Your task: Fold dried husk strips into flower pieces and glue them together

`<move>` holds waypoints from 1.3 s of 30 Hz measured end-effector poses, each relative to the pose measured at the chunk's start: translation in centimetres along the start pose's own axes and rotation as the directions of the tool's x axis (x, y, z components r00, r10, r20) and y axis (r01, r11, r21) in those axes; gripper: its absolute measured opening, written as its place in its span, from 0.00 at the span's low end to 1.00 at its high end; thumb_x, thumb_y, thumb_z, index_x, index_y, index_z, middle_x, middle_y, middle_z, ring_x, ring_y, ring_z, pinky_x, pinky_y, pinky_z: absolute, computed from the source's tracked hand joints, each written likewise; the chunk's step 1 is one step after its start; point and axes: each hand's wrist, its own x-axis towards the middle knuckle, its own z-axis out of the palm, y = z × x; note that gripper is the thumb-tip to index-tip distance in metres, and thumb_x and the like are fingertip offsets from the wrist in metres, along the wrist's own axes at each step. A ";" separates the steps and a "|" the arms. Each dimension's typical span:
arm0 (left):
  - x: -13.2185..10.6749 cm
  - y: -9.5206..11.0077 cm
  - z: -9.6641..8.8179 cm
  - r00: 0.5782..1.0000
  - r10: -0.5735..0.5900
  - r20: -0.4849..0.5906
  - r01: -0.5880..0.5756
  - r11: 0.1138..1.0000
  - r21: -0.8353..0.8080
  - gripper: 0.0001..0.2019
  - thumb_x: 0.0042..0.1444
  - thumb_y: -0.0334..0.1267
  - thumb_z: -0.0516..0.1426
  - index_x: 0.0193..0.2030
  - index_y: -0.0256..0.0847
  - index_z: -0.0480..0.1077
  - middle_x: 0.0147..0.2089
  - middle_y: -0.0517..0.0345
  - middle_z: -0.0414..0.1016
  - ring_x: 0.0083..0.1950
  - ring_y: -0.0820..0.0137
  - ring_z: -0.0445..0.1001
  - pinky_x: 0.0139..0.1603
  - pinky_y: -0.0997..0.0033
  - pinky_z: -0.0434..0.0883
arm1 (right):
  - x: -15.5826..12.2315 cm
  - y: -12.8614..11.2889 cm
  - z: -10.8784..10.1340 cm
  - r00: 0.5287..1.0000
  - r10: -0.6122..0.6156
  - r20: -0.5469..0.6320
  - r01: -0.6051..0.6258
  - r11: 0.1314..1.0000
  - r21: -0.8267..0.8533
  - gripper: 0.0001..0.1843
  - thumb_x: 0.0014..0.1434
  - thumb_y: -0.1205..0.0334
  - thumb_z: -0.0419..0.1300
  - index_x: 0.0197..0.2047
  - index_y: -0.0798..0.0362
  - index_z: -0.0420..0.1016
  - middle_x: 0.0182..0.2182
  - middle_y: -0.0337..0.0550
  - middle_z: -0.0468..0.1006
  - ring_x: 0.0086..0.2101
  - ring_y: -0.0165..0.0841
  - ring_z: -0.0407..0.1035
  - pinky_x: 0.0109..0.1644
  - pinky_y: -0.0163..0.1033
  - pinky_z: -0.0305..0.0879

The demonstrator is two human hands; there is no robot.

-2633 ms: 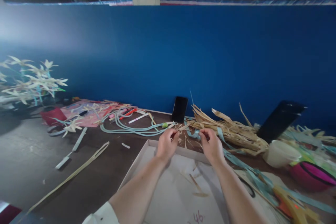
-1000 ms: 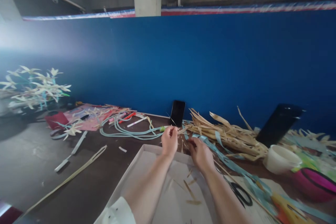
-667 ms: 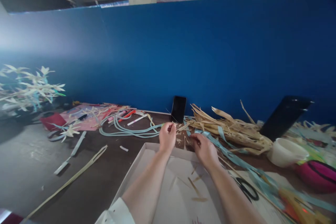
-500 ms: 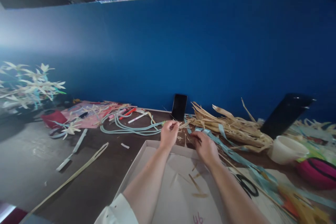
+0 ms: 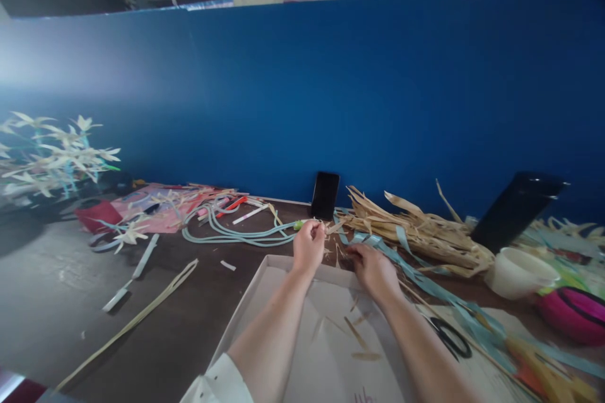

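Above the far rim of a shallow white box (image 5: 326,274), my left hand (image 5: 309,245) is closed in a pinch. Small pale scraps show at its fingertips, but what it grips is too small to make out. Beside it end looped pale blue cords (image 5: 246,240) with a green tip (image 5: 299,225). To the right, my right hand (image 5: 375,271) has thumb and fingers pressed together, low over the table; anything between them is hidden. Pale dried scraps (image 5: 338,255) lie between the hands. Several thin brown strips (image 5: 355,332) rest inside the box.
A black phone (image 5: 325,195) leans on the blue wall. Right of it lie a dried husk bundle (image 5: 411,236), blue ribbon (image 5: 420,277), black-handled scissors (image 5: 451,337) and a white cup (image 5: 520,272). A long looped straw strip (image 5: 137,318) and white flowers (image 5: 66,151) are leftward.
The view has shifted slightly, so everything sits a little lower and to the right. Both hands stay in nearly the same place, still pinched.
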 end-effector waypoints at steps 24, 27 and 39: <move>0.0 0.5 0.2 0.955 -0.046 0.294 0.127 0.956 -0.263 0.11 0.54 0.44 0.53 0.35 0.38 0.68 0.30 0.56 0.76 0.27 0.73 0.73 0.27 0.77 0.67 | 0.3 -1.8 0.2 0.975 0.118 -0.188 -0.015 0.881 0.474 0.17 0.58 0.49 0.53 0.40 0.53 0.74 0.37 0.48 0.77 0.38 0.38 0.70 0.43 0.40 0.63; 0.0 0.4 0.2 0.945 -0.043 0.323 0.133 0.956 -0.262 0.10 0.55 0.43 0.52 0.35 0.38 0.68 0.30 0.55 0.76 0.28 0.72 0.74 0.27 0.77 0.67 | 0.4 -1.7 0.4 0.978 0.117 -0.174 -0.019 0.875 0.484 0.18 0.58 0.49 0.53 0.40 0.53 0.74 0.37 0.48 0.77 0.37 0.38 0.70 0.42 0.40 0.64; -0.1 0.9 -0.2 0.943 0.137 0.304 -0.080 0.978 -0.191 0.10 0.57 0.40 0.51 0.32 0.38 0.70 0.34 0.57 0.73 0.34 0.73 0.70 0.36 0.76 0.67 | 0.3 -1.8 0.5 0.983 0.100 -0.156 -0.011 0.872 0.489 0.17 0.57 0.50 0.54 0.40 0.53 0.75 0.37 0.46 0.78 0.37 0.37 0.70 0.42 0.39 0.63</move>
